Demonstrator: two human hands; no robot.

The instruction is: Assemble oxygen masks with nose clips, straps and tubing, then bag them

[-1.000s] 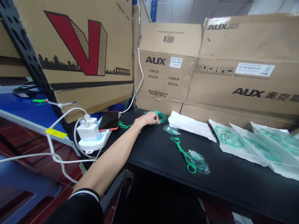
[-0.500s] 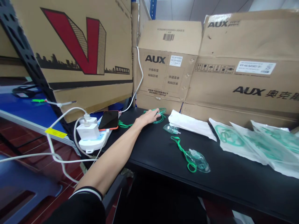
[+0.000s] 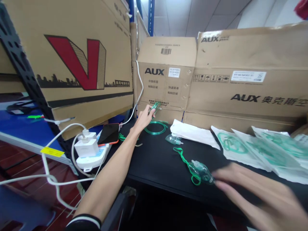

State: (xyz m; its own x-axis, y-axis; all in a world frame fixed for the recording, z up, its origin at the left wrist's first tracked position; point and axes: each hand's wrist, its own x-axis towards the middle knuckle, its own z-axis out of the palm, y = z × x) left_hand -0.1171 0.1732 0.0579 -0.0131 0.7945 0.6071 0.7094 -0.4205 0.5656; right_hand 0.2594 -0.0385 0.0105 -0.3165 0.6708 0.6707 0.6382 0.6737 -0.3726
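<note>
"AUX" is printed on the middle carton (image 3: 166,77) and twice on the right carton (image 3: 247,93). A large red "V" is borne by the left carton (image 3: 79,61). Smaller label print cannot be read.

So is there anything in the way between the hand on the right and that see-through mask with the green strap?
No, nothing visible. The right hand is blurred, with its fingertips right at the edge of the clear mask on the black table. The white packets lie further back, off that path.
</note>
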